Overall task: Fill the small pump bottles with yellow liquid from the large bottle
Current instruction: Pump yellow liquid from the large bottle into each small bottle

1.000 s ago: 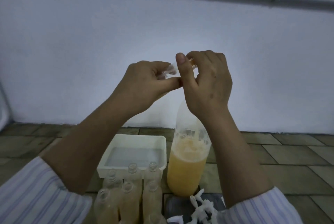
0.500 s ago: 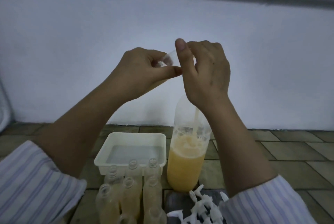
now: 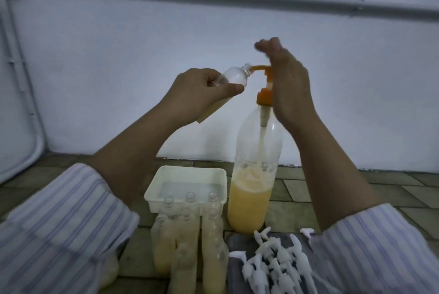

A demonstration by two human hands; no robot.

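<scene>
Spill risk – left hand (image 3: 202, 94) grips small bottle (image 3: 234, 76) tilted at orange pump (image 3: 266, 84) spout; right hand (image 3: 288, 84) open, fingers relaxed above pump – mouth cd slip off

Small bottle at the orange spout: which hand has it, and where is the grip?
The left hand holds the small bottle round its lower body, mouth tilted to the orange pump spout. The right hand holds nothing; it is raised beside the pump.

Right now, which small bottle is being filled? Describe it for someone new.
Find the large bottle of yellow liquid with the orange pump. The small bottle is at its spout, held tilted in the left hand; the other small bottles stand on the floor.
</scene>
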